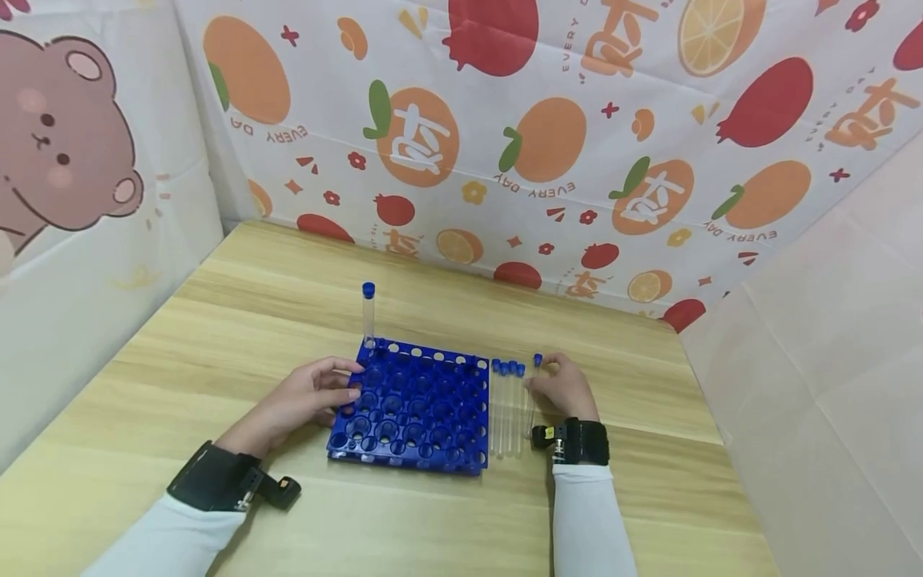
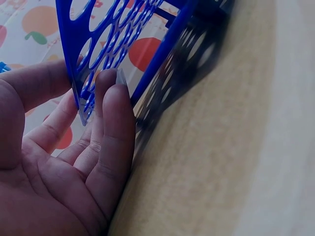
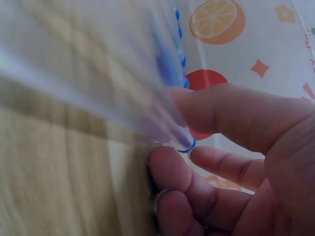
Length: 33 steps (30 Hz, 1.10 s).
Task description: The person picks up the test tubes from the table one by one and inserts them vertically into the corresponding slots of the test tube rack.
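Observation:
A blue test tube rack (image 1: 485,417) with rows of round holes sits on the table. My left hand (image 1: 306,394) holds its left side, the thumb and fingers on the rack's edge (image 2: 69,54) in the left wrist view. One blue-capped test tube (image 1: 368,316) stands upright in the rack's far left corner. Along the right side of the rack, several clear capped tubes (image 1: 508,413) lie side by side. My right hand (image 1: 566,389) pinches another blue-capped test tube (image 3: 113,83) near its cap, just right of that row. Its lower end is partly hard to make out.
The wooden table (image 1: 404,529) carries the rack and tubes. A fruit-print cloth (image 1: 490,192) hangs behind its far edge. A bear-print cloth (image 1: 166,216) is on the left, and a pale wall (image 1: 829,336) on the right.

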Each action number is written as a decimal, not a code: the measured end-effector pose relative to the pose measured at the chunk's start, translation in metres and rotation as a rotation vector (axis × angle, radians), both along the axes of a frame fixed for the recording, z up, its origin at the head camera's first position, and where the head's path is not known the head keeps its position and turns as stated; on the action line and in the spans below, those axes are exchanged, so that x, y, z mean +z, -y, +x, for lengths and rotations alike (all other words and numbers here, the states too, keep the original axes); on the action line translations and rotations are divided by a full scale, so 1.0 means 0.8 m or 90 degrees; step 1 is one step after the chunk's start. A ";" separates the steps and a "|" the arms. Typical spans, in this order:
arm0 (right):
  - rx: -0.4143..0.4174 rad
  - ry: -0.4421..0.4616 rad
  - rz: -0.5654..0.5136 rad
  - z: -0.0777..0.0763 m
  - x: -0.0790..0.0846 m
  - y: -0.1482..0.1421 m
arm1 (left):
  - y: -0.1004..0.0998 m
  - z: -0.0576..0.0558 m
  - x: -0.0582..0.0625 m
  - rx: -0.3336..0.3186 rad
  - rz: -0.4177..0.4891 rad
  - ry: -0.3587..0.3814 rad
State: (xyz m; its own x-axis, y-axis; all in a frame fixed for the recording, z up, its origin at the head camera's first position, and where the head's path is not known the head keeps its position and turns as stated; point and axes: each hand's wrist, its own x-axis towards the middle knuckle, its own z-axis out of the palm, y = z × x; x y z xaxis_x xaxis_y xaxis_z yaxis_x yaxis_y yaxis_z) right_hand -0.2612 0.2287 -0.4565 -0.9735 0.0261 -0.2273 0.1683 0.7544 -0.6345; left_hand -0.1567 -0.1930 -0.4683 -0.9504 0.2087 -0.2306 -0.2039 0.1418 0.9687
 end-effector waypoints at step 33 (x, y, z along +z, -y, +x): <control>0.192 -0.290 -0.382 0.008 0.127 0.118 | 0.000 0.001 0.007 -0.003 -0.004 -0.003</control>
State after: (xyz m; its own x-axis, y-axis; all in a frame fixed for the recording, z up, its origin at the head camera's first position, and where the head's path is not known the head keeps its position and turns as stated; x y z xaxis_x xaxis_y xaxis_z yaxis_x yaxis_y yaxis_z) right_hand -0.2547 0.1341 -0.3553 -0.9194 -0.2528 0.3012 -0.3604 0.2353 -0.9026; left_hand -0.1560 -0.1931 -0.4625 -0.9505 0.2111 -0.2282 -0.1994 0.1493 0.9685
